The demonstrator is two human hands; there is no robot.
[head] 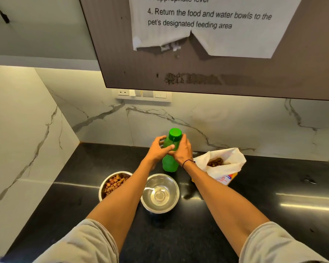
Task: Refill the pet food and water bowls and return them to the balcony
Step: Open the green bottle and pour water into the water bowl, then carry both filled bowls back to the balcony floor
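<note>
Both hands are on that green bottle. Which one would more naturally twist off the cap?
Probably the right hand: its fingers reach up beside the green cap, while the left hand wraps the green bottle lower down and could steady it upright on the counter.

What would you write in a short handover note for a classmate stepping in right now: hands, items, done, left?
Left hand and right hand both grip the capped green bottle, which stands upright on the black counter.
Food bowl, front left, holds kibble. Water bowl beside it holds some water. Open kibble bag stands at the right.
Done: both bowls appear filled.
Left: let go of the bottle, carry both bowls to the balcony.
</note>
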